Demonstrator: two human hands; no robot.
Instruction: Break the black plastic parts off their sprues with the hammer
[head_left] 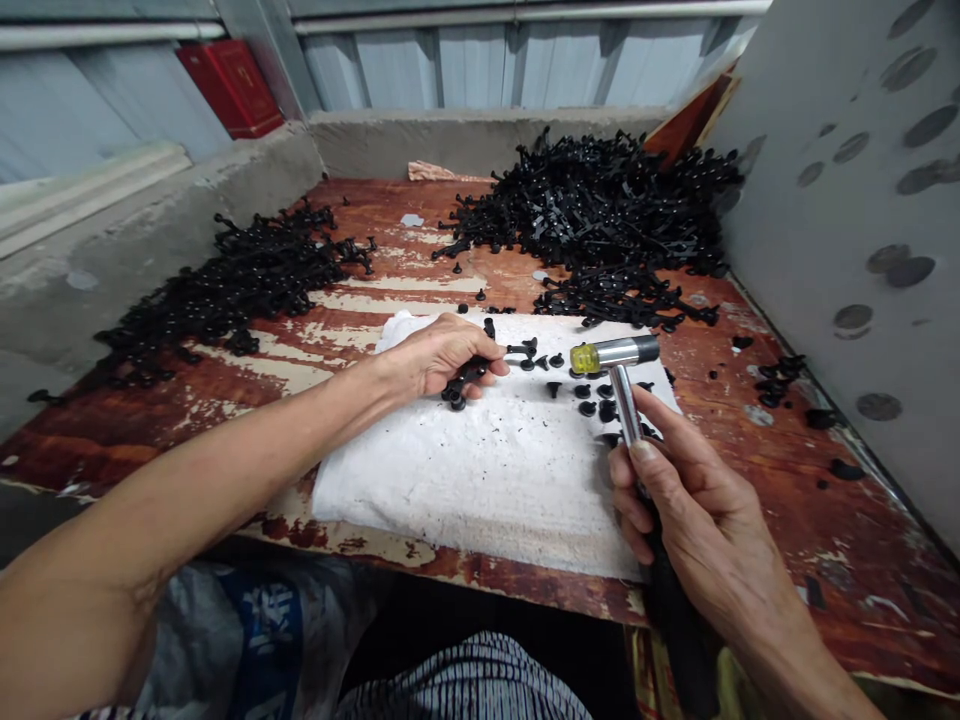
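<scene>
My left hand is closed around several small black parts over the white cloth, with knobbed ends poking out below the fingers. A mallet with a chrome head, one yellow face and one black face is in my right hand. Thumb and fingers wrap its shaft, and the black grip runs down below the palm. Between the hands, loose black plug-like pieces lie on the cloth. Some of them are partly hidden behind the mallet and the right fingers.
A large heap of black parts fills the back right of the worn red-brown table. Another pile lies at the left. A grey panel stands along the right side. A red box rests on the ledge.
</scene>
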